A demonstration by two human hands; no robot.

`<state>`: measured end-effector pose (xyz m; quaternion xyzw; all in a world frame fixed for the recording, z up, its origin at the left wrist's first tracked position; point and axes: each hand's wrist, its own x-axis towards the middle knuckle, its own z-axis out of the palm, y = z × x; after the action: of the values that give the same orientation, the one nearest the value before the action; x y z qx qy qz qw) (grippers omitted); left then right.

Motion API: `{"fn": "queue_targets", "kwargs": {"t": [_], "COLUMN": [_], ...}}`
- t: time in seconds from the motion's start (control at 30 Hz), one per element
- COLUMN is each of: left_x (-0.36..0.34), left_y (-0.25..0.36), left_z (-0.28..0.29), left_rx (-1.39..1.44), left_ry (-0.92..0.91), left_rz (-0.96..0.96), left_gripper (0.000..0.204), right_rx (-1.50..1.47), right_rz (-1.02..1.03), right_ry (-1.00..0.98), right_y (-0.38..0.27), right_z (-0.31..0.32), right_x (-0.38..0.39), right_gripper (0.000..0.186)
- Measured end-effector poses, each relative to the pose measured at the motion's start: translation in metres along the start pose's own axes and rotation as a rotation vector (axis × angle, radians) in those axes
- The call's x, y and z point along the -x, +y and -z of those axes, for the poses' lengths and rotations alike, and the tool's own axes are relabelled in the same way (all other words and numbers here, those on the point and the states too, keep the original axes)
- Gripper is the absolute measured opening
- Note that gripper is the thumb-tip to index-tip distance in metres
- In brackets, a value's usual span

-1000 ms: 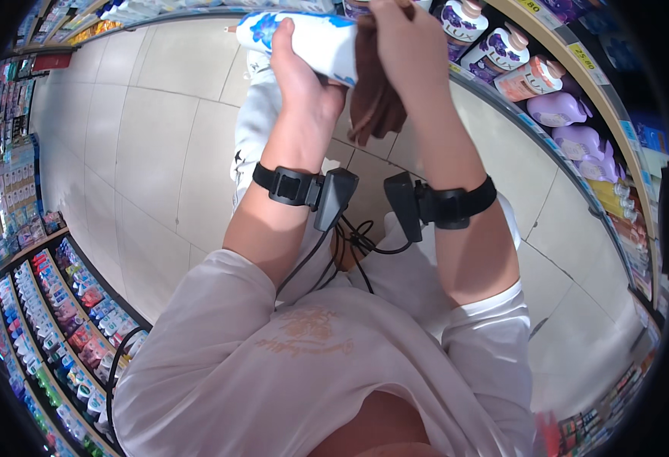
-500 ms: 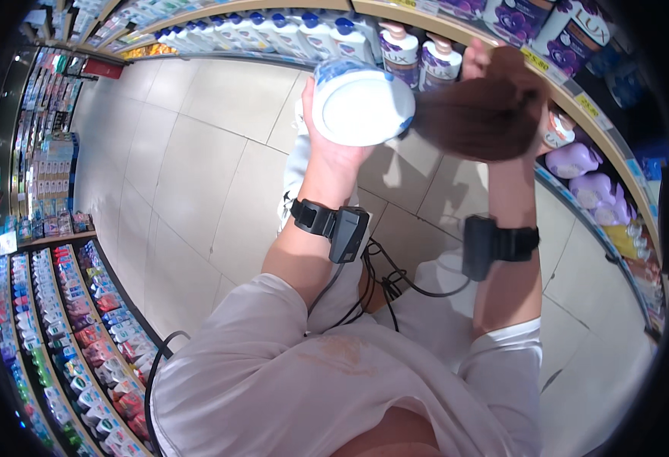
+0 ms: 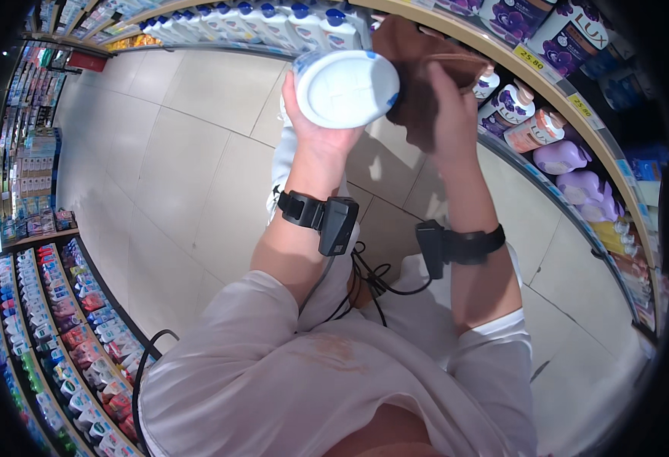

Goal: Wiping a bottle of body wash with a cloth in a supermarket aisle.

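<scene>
A white bottle with blue markings (image 3: 347, 90) is gripped in my left hand (image 3: 315, 137), its pale oval base turned up toward me. My fingers and thumb wrap its near and left sides. In my right hand (image 3: 454, 126) there is a bunched brown cloth (image 3: 417, 87), pinched between thumb and fingers, most of which the cloth hides. The cloth spreads up against the right side of the bottle, hanging partly in front of the shelf. Whether it touches the bottle there is hard to make out.
Ahead curves a low shelf edge (image 3: 494, 46) with white blue-capped bottles (image 3: 302, 27), pump bottles (image 3: 507, 108) and purple pouches (image 3: 561, 156). Racks of small packages (image 3: 68, 335) stand at left. Pale floor tiles (image 3: 190, 145) lie below; black cables (image 3: 372, 278) hang between my wrist straps.
My right hand has moved left with the brown cloth, bringing it up beside the bottle and partly over the shelf. The left hand keeps its grip on the bottle, shifted slightly up and left.
</scene>
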<state>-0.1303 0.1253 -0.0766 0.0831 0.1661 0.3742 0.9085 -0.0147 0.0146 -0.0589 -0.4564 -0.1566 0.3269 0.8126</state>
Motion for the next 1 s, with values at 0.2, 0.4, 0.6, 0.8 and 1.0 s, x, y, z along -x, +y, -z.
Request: {"fn": "queue_targets", "kwargs": {"t": [0.2, 0.4, 0.6, 0.8, 1.0], "left_x": [0.008, 0.014, 0.008, 0.014, 0.018], "left_y": [-0.012, -0.005, -0.007, -0.007, -0.008], "left_z": [-0.005, -0.003, -0.001, -0.005, -0.009], "left_rx": [-0.102, 0.025, 0.028, -0.105, -0.204], "left_ry": [0.075, -0.041, 0.083, 0.125, 0.153], "left_rz": [0.009, 0.154, 0.026, -0.126, -0.227], "left_gripper": [0.058, 0.049, 0.071, 0.073, 0.066], "right_rx": [0.776, 0.936, 1.132, 1.134, 1.138], "right_rz": [0.923, 0.942, 0.927, 0.981, 1.118], "right_ry": [-0.180, -0.118, 0.070, -0.029, -0.132], "right_y": [-0.010, 0.004, 0.021, 0.012, 0.008], "right_z": [0.005, 0.000, -0.011, -0.018, -0.014], "right_x": [-0.002, 0.020, 0.031, 0.035, 0.031], "right_gripper": [0.053, 0.053, 0.050, 0.047, 0.052]}}
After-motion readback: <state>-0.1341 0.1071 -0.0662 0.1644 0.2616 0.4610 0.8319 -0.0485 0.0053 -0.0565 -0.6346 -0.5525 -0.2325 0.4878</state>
